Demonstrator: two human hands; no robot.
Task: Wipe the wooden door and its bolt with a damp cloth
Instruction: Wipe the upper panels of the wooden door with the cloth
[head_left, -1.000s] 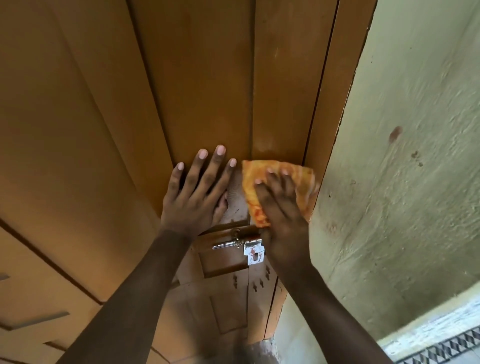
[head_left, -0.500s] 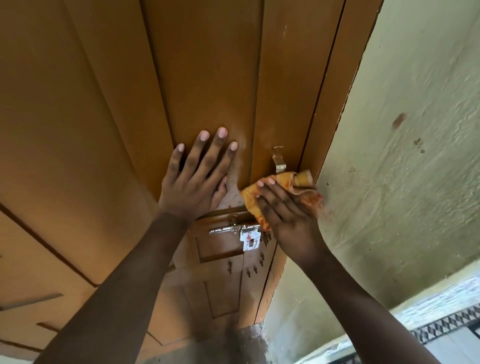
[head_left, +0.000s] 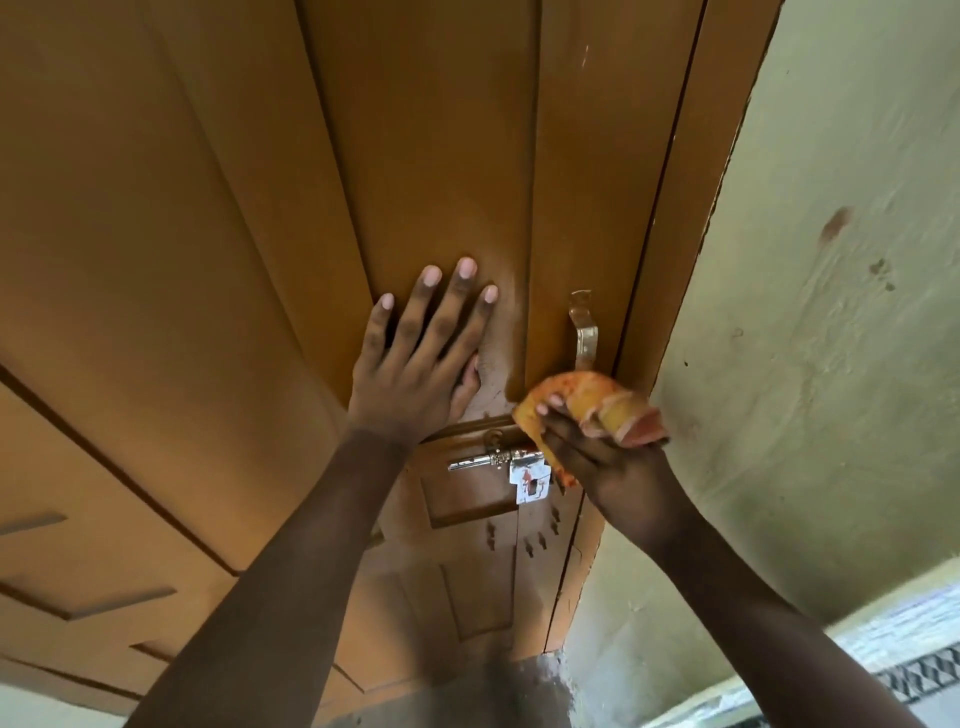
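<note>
left hand (head_left: 415, 374) spread flat on the wooden door (head_left: 431, 156) above its bolt (head_left: 496, 460); right hand (head_left: 597, 452) clutches a bunched cloth (head_left: 587, 397) beside the bolt.

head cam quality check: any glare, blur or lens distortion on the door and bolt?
Head view: strong wide-angle distortion, the door edges splay outward; soft, even light, no harsh shadows; small glints on the bolt and handle, no blown glare; slight softness on the right hand and cloth; left hand sharp.
</note>
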